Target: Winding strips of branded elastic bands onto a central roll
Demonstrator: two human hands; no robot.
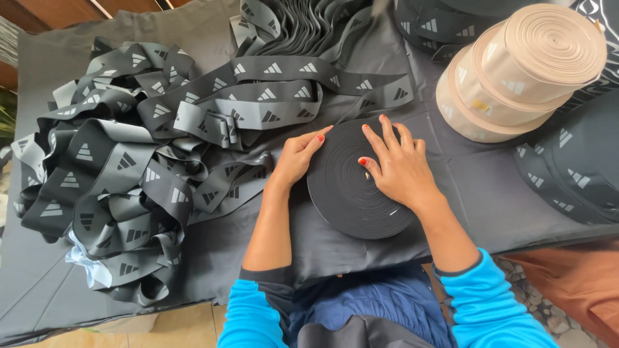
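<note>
A flat round roll of black elastic band [345, 190] lies on the dark cloth-covered table [477, 187] in front of me. My right hand [396, 164] rests flat on top of the roll, fingers spread. My left hand [298, 154] cups the roll's left edge, its fingertips on the rim where the band feeds in. From the roll's upper edge, the loose black band with grey triangle marks [284, 74] runs away to the back left.
A big tangled heap of the loose printed band [122, 167] fills the left half of the table. Stacked beige rolls [522, 67] stand at the back right, with dark printed rolls [574, 171] beside them. An orange cloth [574, 283] lies lower right.
</note>
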